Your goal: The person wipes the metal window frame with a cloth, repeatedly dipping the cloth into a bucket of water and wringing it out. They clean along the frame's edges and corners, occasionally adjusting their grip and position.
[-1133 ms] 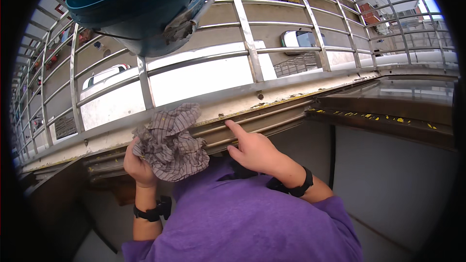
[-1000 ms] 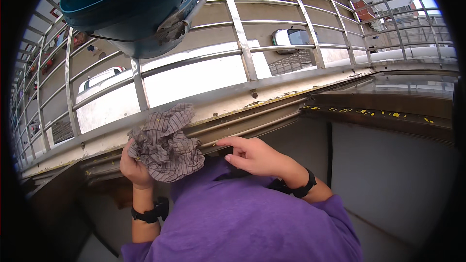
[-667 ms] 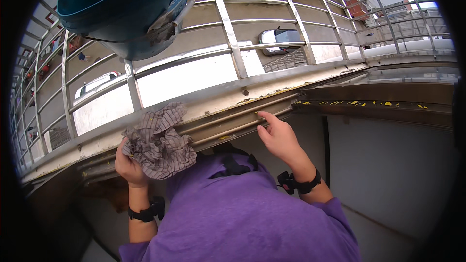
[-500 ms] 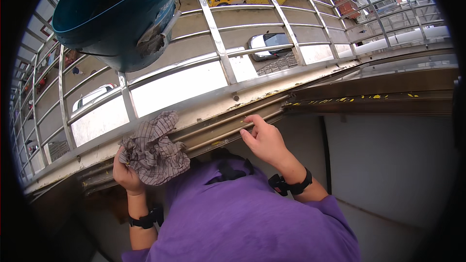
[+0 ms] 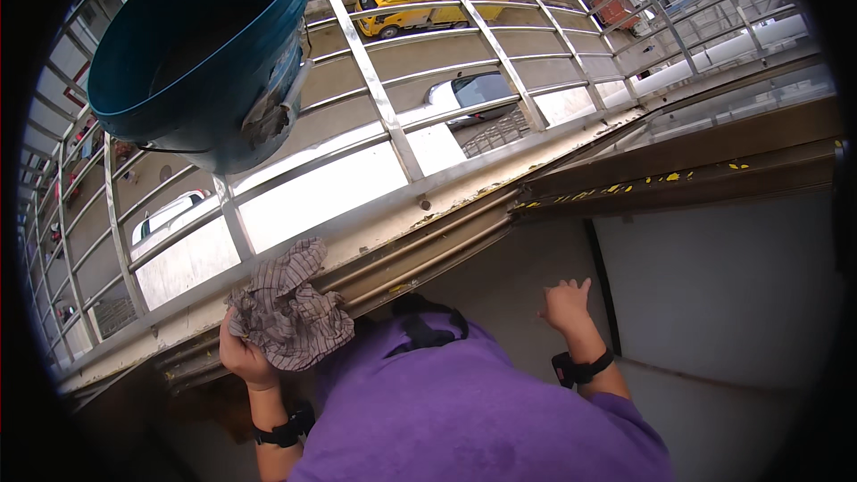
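Observation:
A crumpled striped grey-brown cloth (image 5: pixel 290 312) lies over the window's metal track (image 5: pixel 420 266), bunched up. My left hand (image 5: pixel 243 353) grips its left edge, with the fingers partly hidden behind the folds. Away to the right of the track, my right hand (image 5: pixel 566 305) is raised below the sill with its fingers apart and nothing in it. Yellow flecks show on the track close to the cloth.
A dark teal bucket (image 5: pixel 214 112) with water in it stands at upper left, by the metal window bars (image 5: pixel 375 85). A sliding window frame (image 5: pixel 687 165) with yellow flecks crosses the right. Outside, far below, are a yellow truck (image 5: pixel 402 9) and a parked car (image 5: pixel 473 94).
My right hand has left the track and moved right and down, its fingers spreading. My left hand stays on the cloth. The view has tilted slightly, showing more of the bucket.

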